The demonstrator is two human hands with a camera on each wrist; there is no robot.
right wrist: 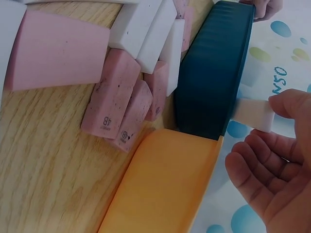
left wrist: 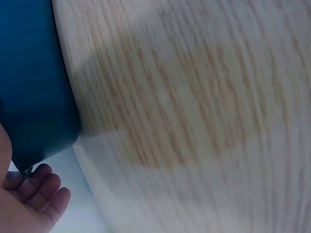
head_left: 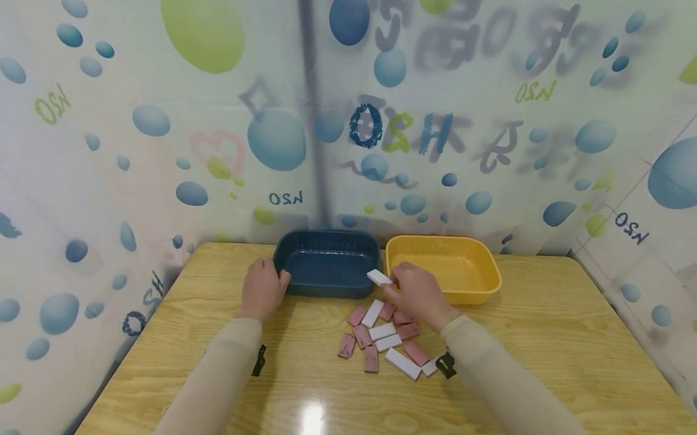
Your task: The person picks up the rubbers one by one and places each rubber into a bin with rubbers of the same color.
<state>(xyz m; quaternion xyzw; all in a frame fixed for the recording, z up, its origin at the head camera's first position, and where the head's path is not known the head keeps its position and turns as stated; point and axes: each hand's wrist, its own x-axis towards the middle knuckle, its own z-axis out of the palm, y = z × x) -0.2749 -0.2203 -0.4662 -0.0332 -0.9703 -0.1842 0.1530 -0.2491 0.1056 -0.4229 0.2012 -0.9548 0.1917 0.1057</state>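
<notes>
My left hand [head_left: 262,289] grips the left end of a dark blue plastic bin [head_left: 328,288]; in the left wrist view its fingers [left wrist: 43,189] curl near the bin's corner. Between thumb and fingers, my right hand [head_left: 417,293] pinches a white eraser [head_left: 378,278] near the blue bin's right front corner. The right wrist view shows that eraser [right wrist: 253,114] held by one end, overlapping the blue rim. Below the bins lies a loose cluster of pink erasers [head_left: 346,346], some stamped 4B, and white erasers [head_left: 403,364].
A yellow bin [head_left: 459,274] stands just right of the blue one, under and beside my right hand. Both sit at the back of the wooden table [head_left: 308,375], close to a patterned curtain [head_left: 335,172] that also runs along the sides.
</notes>
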